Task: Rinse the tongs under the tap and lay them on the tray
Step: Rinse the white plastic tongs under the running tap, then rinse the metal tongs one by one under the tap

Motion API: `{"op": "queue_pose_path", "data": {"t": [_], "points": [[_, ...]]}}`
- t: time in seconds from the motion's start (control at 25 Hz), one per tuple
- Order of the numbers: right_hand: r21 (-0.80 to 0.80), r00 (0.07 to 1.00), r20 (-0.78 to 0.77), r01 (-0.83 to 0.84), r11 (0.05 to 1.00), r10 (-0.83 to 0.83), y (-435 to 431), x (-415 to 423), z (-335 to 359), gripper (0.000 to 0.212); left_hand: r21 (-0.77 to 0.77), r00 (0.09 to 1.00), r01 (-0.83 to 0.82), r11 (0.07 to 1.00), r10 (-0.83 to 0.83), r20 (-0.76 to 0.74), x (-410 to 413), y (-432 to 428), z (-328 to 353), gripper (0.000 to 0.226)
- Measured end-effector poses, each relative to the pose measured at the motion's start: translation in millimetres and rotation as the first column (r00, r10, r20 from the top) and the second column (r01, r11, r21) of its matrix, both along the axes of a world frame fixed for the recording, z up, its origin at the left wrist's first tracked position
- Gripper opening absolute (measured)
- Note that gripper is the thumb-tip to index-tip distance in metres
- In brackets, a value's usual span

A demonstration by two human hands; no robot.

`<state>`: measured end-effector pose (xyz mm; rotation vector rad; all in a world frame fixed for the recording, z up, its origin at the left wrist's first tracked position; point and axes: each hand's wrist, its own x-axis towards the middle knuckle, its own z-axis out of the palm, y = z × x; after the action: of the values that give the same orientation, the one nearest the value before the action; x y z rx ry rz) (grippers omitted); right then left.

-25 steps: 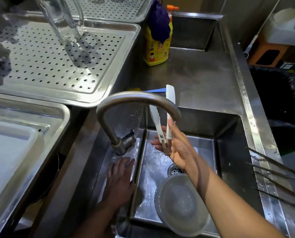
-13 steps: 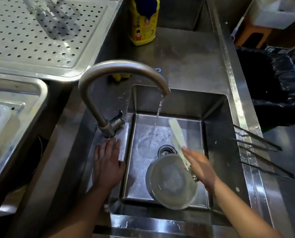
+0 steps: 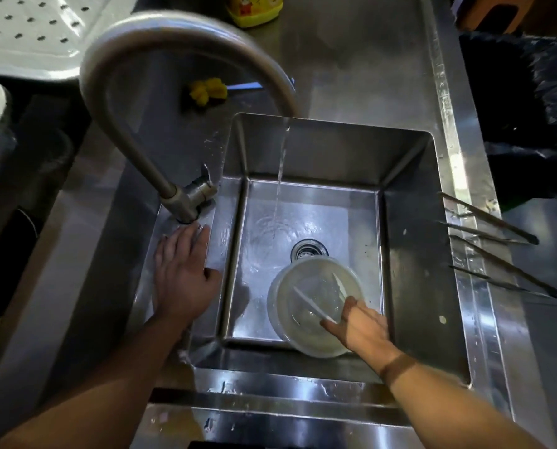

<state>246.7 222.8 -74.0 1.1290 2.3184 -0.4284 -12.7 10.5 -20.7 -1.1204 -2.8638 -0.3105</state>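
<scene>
Now your right hand (image 3: 363,327) has lowered the tongs (image 3: 310,303) it grips into the bowl (image 3: 275,306) — one pair, one bowl — left hand (image 3: 183,277) spread flat

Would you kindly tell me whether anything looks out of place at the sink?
Yes: the tap runs, but its stream lands on the bare sink floor by the drain. The white tongs, held by the right hand, are dipped into the clear tub at the front, away from the water.
</scene>
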Motion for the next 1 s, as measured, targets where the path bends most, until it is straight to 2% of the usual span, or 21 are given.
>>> {"op": "queue_pose_path", "data": {"t": [0.4, 0.52, 0.68, 0.76, 0.88, 1.0], "points": [[-0.149, 0.982, 0.181, -0.027, 0.988, 0.054, 2, -2, -21, 0.06, -0.01, 0.999, -0.003, 1.0, 0.002, -0.052, 0, 1, -3, 0.079], [-0.188, 0.984, 0.167, -0.036, 0.982, 0.068, 3, -3, -18, 0.052, -0.01, 0.999, -0.011, 1.0, 0.011, -0.039, 0, 1, -3, 0.08], [-0.184, 0.999, 0.041, 0.004, 0.983, 0.003, 5, -6, -8, 0.036, -0.037, 1.0, -0.008, 0.999, 0.007, -0.016, 0, 1, -2, 0.081], [-0.19, 1.0, -0.02, 0.014, 0.982, -0.018, 7, -6, -3, 0.043, -0.049, 1.0, -0.022, 0.999, 0.022, 0.009, 0, 2, 0, 0.081], [-0.225, 0.991, -0.1, 0.068, 0.972, -0.093, 12, -5, 14, 0.067, -0.089, 0.999, -0.015, 0.996, 0.018, 0.034, 0, 3, 4, 0.082], [-0.283, 0.92, -0.305, 0.16, 0.946, -0.247, 18, 2, 46, 0.064, -0.111, 0.998, -0.001, 0.994, 0.008, 0.064, 0, 4, 5, 0.084]]}}
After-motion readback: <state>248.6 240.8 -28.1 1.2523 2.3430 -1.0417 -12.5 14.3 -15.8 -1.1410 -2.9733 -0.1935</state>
